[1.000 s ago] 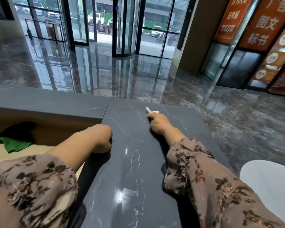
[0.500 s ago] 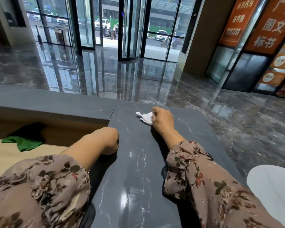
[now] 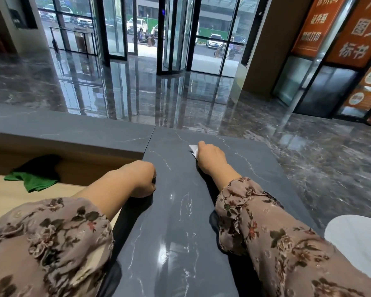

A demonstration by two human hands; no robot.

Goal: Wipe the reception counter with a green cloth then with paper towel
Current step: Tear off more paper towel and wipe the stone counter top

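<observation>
Now, paper towel stage, judging by what is in use. Landmark for all positions: left hand (image 3: 142, 179).

- Paper towel (image 3: 193, 149): a small, crumpled white wad on the dark stone table (image 3: 180, 221), beyond the left hand and to its right. Only a corner shows past the knuckles.
- Right hand (image 3: 210, 156): beyond and right of the left hand, knuckles up, fingers curled over the wad and pressing it to the stone. Forearm stretched out low along the table, floral sleeve lying on the surface.
- Left hand: at the table's near-left edge, fingers curled under in a loose fist. Nothing seen in it; whether the fingers hook the edge is hidden. Reads as a brace.
- Green cloth (image 3: 33, 179): well left of the left hand, lying bunched on the lower wooden table (image 3: 4, 196), out of use.

Handling, as judgement: the towel is light, soft and easily torn. On polished stone it should slide freely, and may slip out if held only at a corner. Best kept bunched under the fingers with flat downward pressure. The stone looks glossy, so streaks would show.
</observation>
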